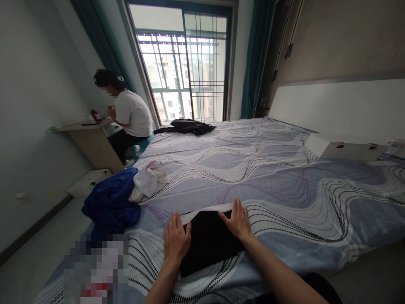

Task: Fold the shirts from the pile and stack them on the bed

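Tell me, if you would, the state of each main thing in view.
Black cloth: laid flat between the hands
Left hand: open, at its left edge
Right hand: open, at its right edge
Blue cloth: crumpled
White cloth: bunched up
Dark clothes: heaped
Bedsheet: spread, slightly wrinkled
Curtains: drawn aside
Window: cannot tell if open
Person: seated

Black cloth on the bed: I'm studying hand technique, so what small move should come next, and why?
Perhaps grasp the black cloth by both sides: it lies on the bed with the left hand at its left edge and the right hand at its right, both open and neither seeming to grip it.
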Demonstrator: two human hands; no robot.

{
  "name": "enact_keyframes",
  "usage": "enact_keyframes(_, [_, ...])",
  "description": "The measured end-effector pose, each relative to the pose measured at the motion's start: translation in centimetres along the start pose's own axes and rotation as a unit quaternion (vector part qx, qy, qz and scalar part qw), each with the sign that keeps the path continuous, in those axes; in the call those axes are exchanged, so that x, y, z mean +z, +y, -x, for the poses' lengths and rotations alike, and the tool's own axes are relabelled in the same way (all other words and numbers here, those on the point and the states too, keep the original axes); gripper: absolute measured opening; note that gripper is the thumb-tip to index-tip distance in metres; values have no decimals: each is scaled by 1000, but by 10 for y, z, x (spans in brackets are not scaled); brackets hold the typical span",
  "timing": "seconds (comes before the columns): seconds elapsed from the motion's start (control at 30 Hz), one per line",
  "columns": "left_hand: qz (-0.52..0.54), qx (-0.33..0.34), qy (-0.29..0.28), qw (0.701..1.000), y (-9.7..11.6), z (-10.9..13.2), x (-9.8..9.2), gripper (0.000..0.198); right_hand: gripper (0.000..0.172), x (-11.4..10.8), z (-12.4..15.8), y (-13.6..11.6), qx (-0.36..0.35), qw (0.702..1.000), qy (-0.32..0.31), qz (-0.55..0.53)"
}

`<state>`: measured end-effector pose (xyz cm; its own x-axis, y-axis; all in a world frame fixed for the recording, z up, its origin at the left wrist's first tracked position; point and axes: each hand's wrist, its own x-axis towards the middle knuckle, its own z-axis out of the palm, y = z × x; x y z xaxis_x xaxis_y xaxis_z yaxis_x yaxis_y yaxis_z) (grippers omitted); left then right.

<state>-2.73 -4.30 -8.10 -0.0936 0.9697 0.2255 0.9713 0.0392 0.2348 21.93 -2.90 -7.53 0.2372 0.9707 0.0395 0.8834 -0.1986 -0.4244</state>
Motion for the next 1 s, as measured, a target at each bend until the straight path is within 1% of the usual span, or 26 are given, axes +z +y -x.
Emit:
enact_keyframes(0.07, [-6, -45, 25, 999, -11, 13, -3, 73, 105, 2, 7, -2, 33, 999, 38, 5])
enact_keyframes(0.1, [-3, -60, 31, 998, -14, 18, -5, 73, 104, 2, 11, -4, 44, 997, 57, 7])
enact_keyframes(0.17, [17, -69, 29, 997, -17, 27, -10, 66, 94, 1, 19, -8, 60, 994, 87, 2])
enact_keyframes(0.23, [51, -60, 19, 997, -19, 31, -14, 57, 80, -4, 24, -10, 75, 993, 89, -20])
enact_keyframes(0.27, [71, -53, 20, 996, -19, 32, -16, 51, 73, -9, 23, -10, 85, 993, 74, -44])
enact_keyframes(0.3, [95, -43, 24, 994, -20, 32, -17, 46, 65, -14, 22, -8, 100, 991, 42, -84])
enact_keyframes(0.33, [125, -35, 31, 991, -20, 31, -18, 41, 57, -19, 19, -6, 115, 984, -5, -137])
enact_keyframes(0.37, [164, -30, 35, 985, -21, 31, -19, 37, 48, -25, 15, -3, 127, 971, -57, -195])
enact_keyframes(0.43, [273, -28, 24, 961, -22, 30, -19, 31, 33, -36, 8, 3, 140, 936, -146, -289])
enact_keyframes(0.47, [338, -33, 8, 941, -23, 29, -19, 30, 29, -41, 6, 6, 141, 918, -181, -325])
enact_keyframes(0.53, [466, -54, -44, 882, -22, 25, -20, 33, 25, -46, 4, 12, 144, 873, -237, -401])
enact_keyframes(0.57, [518, -66, -74, 850, -22, 22, -21, 37, 25, -47, 4, 15, 153, 838, -271, -448])
enact_keyframes(0.63, [585, -94, -137, 794, -20, 12, -23, 42, 29, -47, 6, 20, 173, 752, -344, -534])
enact_keyframes(0.67, [604, -114, -167, 771, -19, 6, -24, 42, 31, -46, 7, 22, 177, 718, -369, -563])
enact_keyframes(0.7, [617, -136, -191, 751, -18, 1, -25, 40, 31, -44, 8, 23, 175, 701, -381, -577])
enact_keyframes(0.73, [627, -161, -208, 733, -18, -4, -27, 37, 32, -43, 9, 24, 170, 697, -382, -582])
enact_keyframes(0.77, [635, -187, -221, 716, -17, -8, -29, 35, 32, -42, 11, 23, 165, 705, -372, -581])
enact_keyframes(0.8, [643, -208, -228, 701, -17, -10, -31, 33, 32, -42, 12, 21, 164, 722, -353, -572])
enact_keyframes(0.87, [659, -228, -236, 677, -18, -10, -36, 34, 30, -41, 16, 14, 168, 765, -309, -539])
enact_keyframes(0.93, [683, -225, -251, 649, -20, -4, -43, 38, 29, -41, 21, 5, 164, 807, -265, -502])
enact_keyframes(1.0, [703, -218, -262, 624, -21, 8, -49, 45, 31, -41, 25, -5, 138, 836, -230, -478])
